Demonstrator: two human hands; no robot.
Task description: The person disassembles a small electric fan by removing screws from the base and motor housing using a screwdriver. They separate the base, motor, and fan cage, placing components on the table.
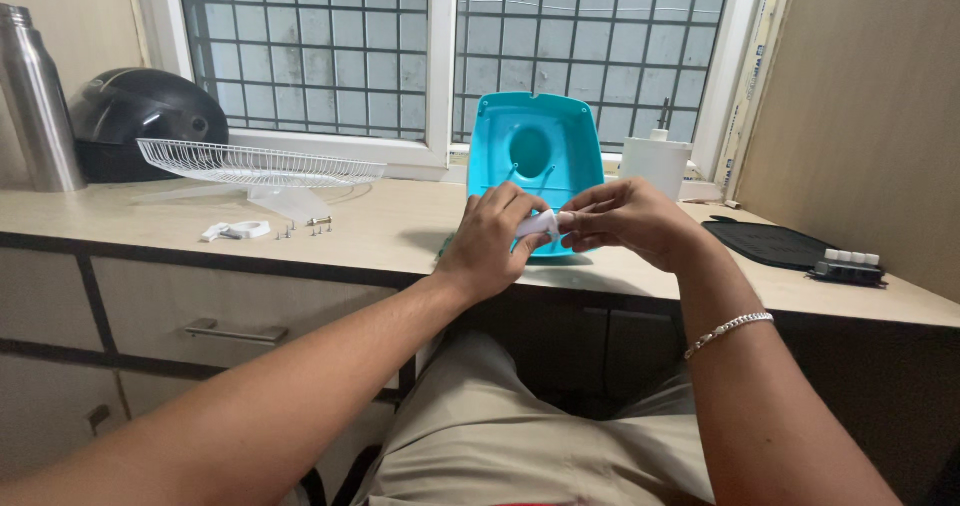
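Both hands meet over the counter [400,231] edge, pinching one small white part [540,224] between them: left hand [490,241] fingers closed on its left end, right hand [630,221] fingertips clamped on its right end (part mostly hidden by fingers). Just behind stands a tilted turquoise plastic cover [540,156]; screws [305,228] and wire guard [255,163] lie well left.

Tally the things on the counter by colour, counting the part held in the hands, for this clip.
Turquoise: 1, fan housing
White: 4, wire grille, canister, small bracket, held part
Black: 3, helmet, mat, switch block
Steel: 1, flask
Total: 9
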